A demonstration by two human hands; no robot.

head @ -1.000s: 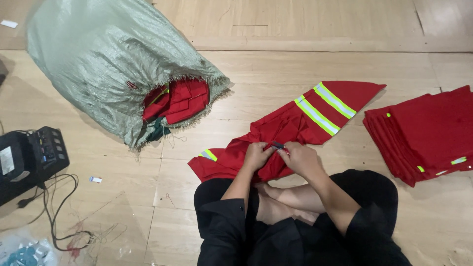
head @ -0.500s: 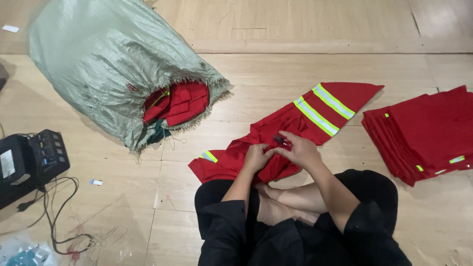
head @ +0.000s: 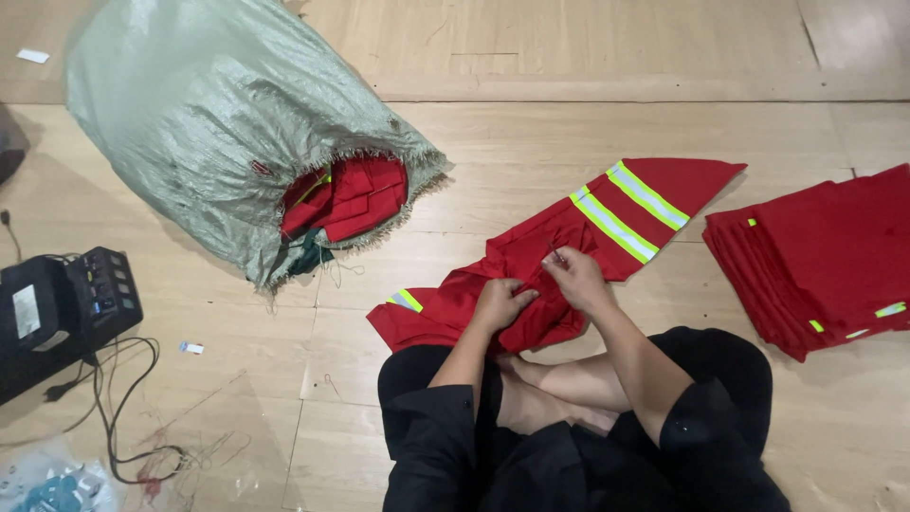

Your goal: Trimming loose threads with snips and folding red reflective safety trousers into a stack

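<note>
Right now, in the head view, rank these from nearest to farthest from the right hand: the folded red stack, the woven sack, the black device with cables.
1. Folded red stack, on the floor to the outer side of the right hand.
2. Woven sack, lying open-mouthed across the floor on the left-hand side.
3. Black device, at the far left edge with its cables.

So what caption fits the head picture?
Both hands, left hand and right hand, grip a red garment on the floor.
</note>
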